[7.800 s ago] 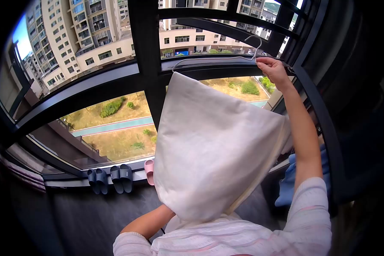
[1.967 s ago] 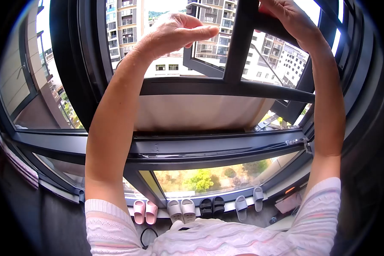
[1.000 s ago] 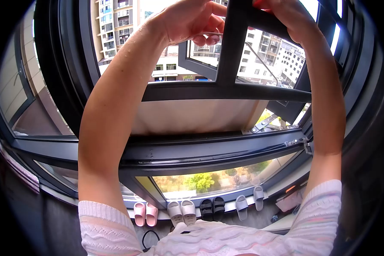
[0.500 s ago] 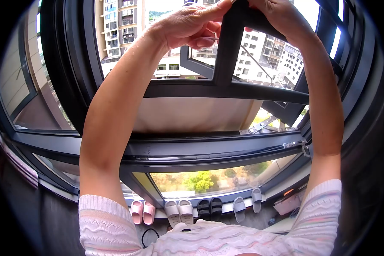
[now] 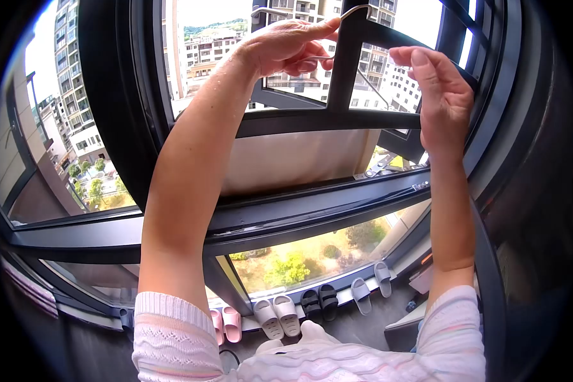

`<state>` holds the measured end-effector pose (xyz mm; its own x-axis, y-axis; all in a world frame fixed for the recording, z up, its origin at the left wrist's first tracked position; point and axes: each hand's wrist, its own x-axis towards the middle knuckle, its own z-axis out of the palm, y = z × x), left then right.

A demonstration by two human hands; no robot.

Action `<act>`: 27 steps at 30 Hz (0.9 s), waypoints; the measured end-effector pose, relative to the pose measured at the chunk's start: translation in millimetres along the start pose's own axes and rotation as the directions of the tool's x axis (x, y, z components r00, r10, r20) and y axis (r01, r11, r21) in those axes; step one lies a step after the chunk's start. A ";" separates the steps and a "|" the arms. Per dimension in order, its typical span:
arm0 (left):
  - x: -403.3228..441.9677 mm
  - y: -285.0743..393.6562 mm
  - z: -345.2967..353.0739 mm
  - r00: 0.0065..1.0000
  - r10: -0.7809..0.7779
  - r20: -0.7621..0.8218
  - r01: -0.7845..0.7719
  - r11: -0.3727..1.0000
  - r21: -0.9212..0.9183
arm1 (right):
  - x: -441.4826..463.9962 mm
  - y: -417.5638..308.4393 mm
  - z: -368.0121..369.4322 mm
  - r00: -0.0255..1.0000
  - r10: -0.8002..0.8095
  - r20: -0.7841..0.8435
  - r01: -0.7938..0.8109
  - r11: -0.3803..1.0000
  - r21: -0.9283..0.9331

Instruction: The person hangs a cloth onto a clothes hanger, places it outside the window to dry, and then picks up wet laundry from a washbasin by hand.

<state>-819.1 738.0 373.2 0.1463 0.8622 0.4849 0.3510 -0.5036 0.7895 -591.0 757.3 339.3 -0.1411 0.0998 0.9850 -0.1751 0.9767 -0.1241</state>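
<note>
My left hand (image 5: pixel 293 51) is raised at the upper middle, its fingers closed on a thin metal hanger (image 5: pixel 358 7). The hanger's curved hook shows against the dark window frame (image 5: pixel 340 76), beside my left thumb. To the right, my right hand (image 5: pixel 444 95) is up near the frame's right side, fingers apart and holding nothing. Behind the opening below the crossbar, a pale beige surface (image 5: pixel 293 159) is visible; I cannot tell if it is the white cloth. Most of the hanger is hidden by the frame and my left hand.
Along the low ledge stand pink slippers (image 5: pixel 231 323), light grey slippers (image 5: pixel 286 315), black sandals (image 5: pixel 328 300) and blue-grey slippers (image 5: pixel 361 296). A metal sill (image 5: pixel 325 197) crosses the view. Buildings (image 5: pixel 83 83) and greenery (image 5: pixel 290 268) show outside. A striped textile (image 5: pixel 28 286) is at the left.
My right hand has come away from the top of the frame, down and to the right, and opened. The hanger's hook is now visible. My left hand stays closed on the hanger.
</note>
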 end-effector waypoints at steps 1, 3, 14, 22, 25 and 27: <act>-2.0 1.1 2.2 1.000 0.023 -0.015 -0.022 0.999 0.039 | -25.4 -11.9 3.1 0.998 0.053 0.029 -0.054 0.997 0.059; 4.4 -6.9 -2.7 0.998 0.005 -0.067 -0.003 1.000 0.031 | -87.8 -36.7 8.3 0.953 0.287 0.092 -0.294 0.953 0.074; -161.3 -27.2 74.6 0.711 0.692 -0.127 -0.375 0.526 0.763 | -474.6 -190.9 -175.9 -0.457 0.825 -0.334 -0.890 -0.421 0.176; -372.4 -144.0 161.7 0.932 -0.320 -0.170 0.362 0.813 0.455 | -581.8 -455.1 -317.6 -0.967 0.254 0.027 -0.254 -0.967 -0.008; -434.1 -162.7 191.9 0.843 -0.526 -0.115 0.516 0.730 0.447 | -570.4 -505.3 -414.5 -0.827 0.438 -0.352 -0.548 -0.768 0.332; -460.3 -169.3 210.5 0.782 -0.620 -0.063 0.585 0.695 0.417 | -562.0 -519.8 -521.3 -0.284 0.817 -0.501 -0.924 -0.095 0.369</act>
<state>-751.1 437.9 -62.9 -0.1618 0.9830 -0.0866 0.7155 0.1773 0.6757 87.3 292.5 -87.1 0.3852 0.8651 -0.3213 -0.2127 -0.2555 -0.9431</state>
